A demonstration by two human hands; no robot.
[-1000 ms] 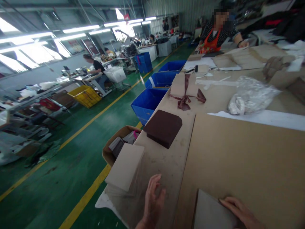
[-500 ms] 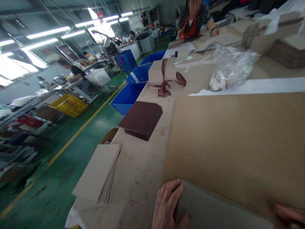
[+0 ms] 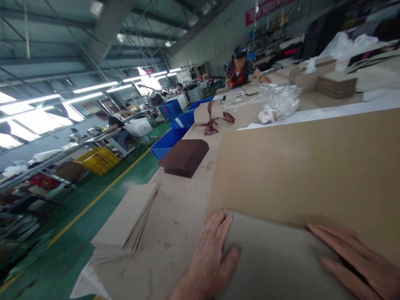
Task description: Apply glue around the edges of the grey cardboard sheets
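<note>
A flat grey-brown sheet of board (image 3: 275,254) lies in front of me, over the near part of a large tan board (image 3: 306,166). My left hand (image 3: 212,254) rests along the sheet's left edge, fingers stretched toward its far left corner and thumb apart on the top face. On the right side, my right hand (image 3: 359,258) lies with long, straight fingers over the sheet's far edge and its thumb spread on the surface. Both hands look open. The sheet's near edge is out of view.
To the left are a stack of beige boards (image 3: 128,216) and a stack of dark brown sheets (image 3: 184,156). Farther back stand a ribbon-tied bundle (image 3: 201,114), a clear plastic bag (image 3: 278,104) and blue bins (image 3: 168,141). A co-worker (image 3: 240,71) sits at the table's far end.
The view has tilted up. My right hand has come in from the lower right and now lies on the sheet. My left hand stays at the left edge; the sheet shows more fully.
</note>
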